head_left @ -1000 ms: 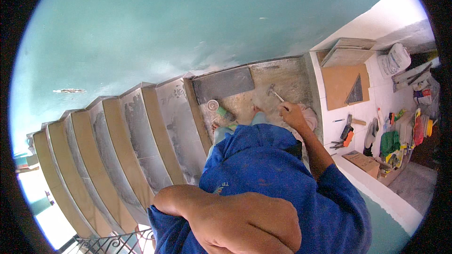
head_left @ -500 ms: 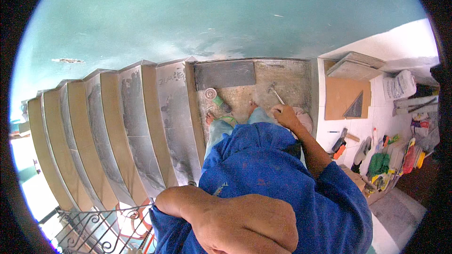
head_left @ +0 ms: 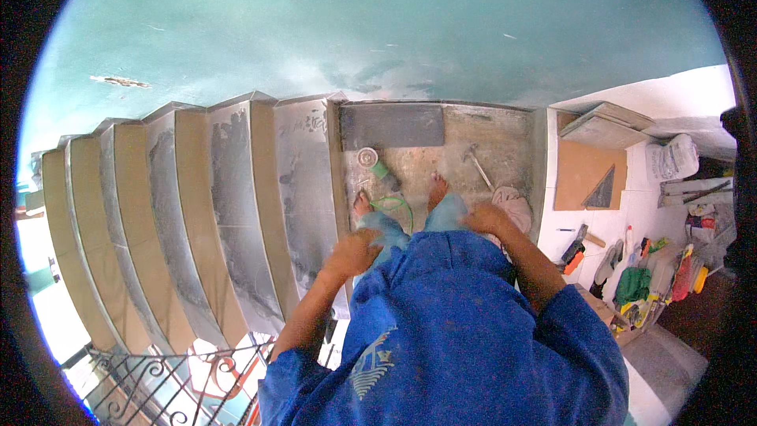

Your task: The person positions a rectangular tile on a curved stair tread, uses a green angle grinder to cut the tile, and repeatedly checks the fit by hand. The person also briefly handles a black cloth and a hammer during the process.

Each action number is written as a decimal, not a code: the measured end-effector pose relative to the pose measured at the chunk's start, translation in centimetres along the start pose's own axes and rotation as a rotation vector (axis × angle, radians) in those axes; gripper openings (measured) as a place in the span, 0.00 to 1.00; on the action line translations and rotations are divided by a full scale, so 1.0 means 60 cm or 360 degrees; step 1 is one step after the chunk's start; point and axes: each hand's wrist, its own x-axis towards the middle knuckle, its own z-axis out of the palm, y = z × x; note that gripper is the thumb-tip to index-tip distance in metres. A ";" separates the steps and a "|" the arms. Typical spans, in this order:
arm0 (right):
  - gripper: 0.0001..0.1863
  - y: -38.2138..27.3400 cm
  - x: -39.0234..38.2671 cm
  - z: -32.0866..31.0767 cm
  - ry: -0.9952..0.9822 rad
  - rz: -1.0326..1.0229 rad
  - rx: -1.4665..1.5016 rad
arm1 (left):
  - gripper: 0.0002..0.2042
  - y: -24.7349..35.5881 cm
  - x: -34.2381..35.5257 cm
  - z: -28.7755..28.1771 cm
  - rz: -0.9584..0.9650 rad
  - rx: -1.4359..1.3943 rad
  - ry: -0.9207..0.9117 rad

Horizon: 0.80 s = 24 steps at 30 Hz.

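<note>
My left hand (head_left: pixel 352 254) is at my left leg, its fingers bent in and closed on the light blue trouser leg (head_left: pixel 382 233). My right hand (head_left: pixel 486 219) is closed at the other trouser leg (head_left: pixel 447 214), with its fingertips against the cloth. Just beyond it, a hammer (head_left: pixel 481 170) lies on the rough floor of the landing, apart from the hand. A crumpled pale cloth (head_left: pixel 512 207) is beside the hammer's handle. In front of my left foot lies a green angle grinder (head_left: pixel 380 170) with a round disc and a green cord (head_left: pixel 408 209).
A dark grey tile (head_left: pixel 393 125) lies against the teal wall (head_left: pixel 378 24). Tiled stairs (head_left: pixel 303 181) run off to the left, above a scrolled metal railing (head_left: pixel 185 379). On the right are cardboard (head_left: pixel 572 181), stacked tiles (head_left: pixel 607 126), a white sack (head_left: pixel 674 159) and assorted tools.
My left arm has swung from across my chest down to my left leg. My right hand has drawn back from over the hammer's handle to my right leg. The hammer stays on the floor.
</note>
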 end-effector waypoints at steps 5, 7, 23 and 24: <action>0.23 -0.043 -0.019 0.127 -0.0136 -0.0061 0.0099 | 0.13 -0.194 -0.027 0.152 0.0258 0.0391 -0.0520; 0.20 -0.067 -0.020 0.154 -0.0137 -0.0092 0.0103 | 0.12 -0.218 -0.038 0.162 0.0202 0.0384 -0.0419; 0.10 -0.046 0.170 0.198 -0.0497 -0.0469 0.0449 | 0.10 -0.305 0.059 0.225 0.0433 -0.0200 -0.1062; 0.10 -0.051 0.250 0.212 -0.0105 -0.0331 0.0521 | 0.10 -0.342 0.116 0.240 0.0437 -0.0160 -0.0951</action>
